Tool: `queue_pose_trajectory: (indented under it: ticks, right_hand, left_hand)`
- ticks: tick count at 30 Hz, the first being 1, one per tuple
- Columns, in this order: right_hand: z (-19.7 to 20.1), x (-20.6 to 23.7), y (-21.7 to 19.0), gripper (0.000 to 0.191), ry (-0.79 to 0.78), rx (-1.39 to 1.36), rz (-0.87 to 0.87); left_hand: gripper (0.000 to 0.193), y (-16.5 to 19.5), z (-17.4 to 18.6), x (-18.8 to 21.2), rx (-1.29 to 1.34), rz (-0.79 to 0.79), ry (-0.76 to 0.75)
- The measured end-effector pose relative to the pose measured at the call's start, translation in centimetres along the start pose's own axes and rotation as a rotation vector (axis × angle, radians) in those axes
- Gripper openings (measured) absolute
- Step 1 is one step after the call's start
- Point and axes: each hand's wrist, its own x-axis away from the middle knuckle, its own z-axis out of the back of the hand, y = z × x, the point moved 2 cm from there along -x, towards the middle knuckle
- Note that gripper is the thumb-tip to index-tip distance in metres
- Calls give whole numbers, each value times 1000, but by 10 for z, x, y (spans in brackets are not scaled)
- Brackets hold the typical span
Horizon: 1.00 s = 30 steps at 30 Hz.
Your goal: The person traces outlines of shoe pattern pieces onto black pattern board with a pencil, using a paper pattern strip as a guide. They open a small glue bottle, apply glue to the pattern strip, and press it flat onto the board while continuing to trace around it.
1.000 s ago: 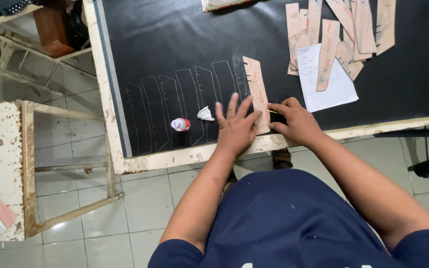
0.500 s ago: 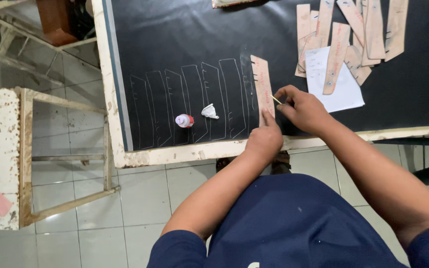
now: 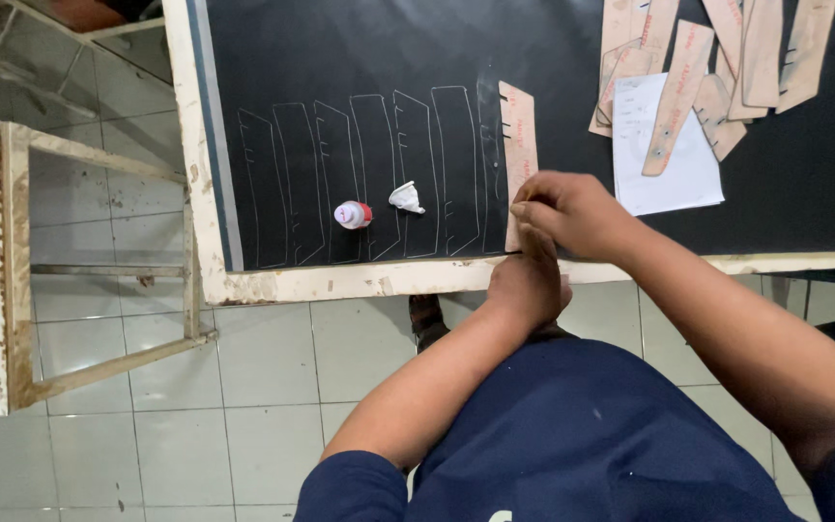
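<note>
Your desk carries a black sheet that runs right to its near edge, so the cardboard template you are tracing around lies with its near end at that edge. If your left hand, pressing that end down, eases off, the template could skew against the chalk outlines already drawn to its left. Your right hand has its fingers pinched together; I cannot tell on what. Open sheet lies far of the outlines. The small bottle and crumpled scrap sit on the outlines, near enough to smudge them.

Both hands press a cardboard template onto black material.
</note>
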Motion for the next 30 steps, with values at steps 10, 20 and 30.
queue_pose_trajectory:
  ticks: [10,20,30]
  right_hand:
    - [-16,-1,-10,15,-12,313,453]
    - [-18,-1,-9,13,-4,333,450]
    - [19,-39,-14,6,213,411,701]
  left_hand:
    - [47,-4,-19,-4,-418,-136,101]
    - [43,-3,-11,-4,-373,-150,60]
    - [59,-17,-2,-18,33,-136,393]
